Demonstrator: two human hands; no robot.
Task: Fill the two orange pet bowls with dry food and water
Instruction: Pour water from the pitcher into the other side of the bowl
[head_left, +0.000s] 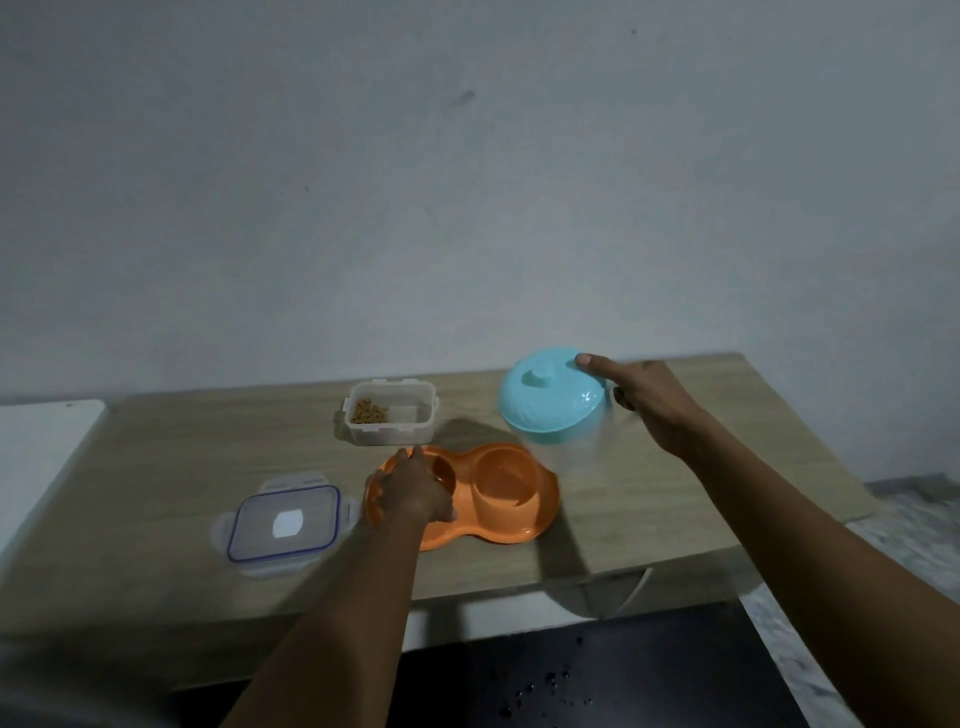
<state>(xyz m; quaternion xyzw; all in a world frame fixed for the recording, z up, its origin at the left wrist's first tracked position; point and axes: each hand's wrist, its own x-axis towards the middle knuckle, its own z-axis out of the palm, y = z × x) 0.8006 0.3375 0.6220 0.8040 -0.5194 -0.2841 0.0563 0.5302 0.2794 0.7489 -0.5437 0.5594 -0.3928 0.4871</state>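
An orange double pet bowl (540, 512) sits near the front middle of the wooden table. My left hand (413, 491) rests on its left bowl, covering most of it, fingers on the rim. The right bowl (506, 480) holds clear water. My right hand (644, 397) grips a clear jug with a light blue lid (550, 400), held tilted just above and right of the right bowl. Behind the bowls stands an open clear food container (390, 418) with a little brown dry food (369, 413) in its left side.
The container's clear lid with a blue seal (284, 525) lies flat left of the bowls. A white surface (36, 457) adjoins the wooden table (182, 467) at the left. A dark floor with spots shows below the front edge.
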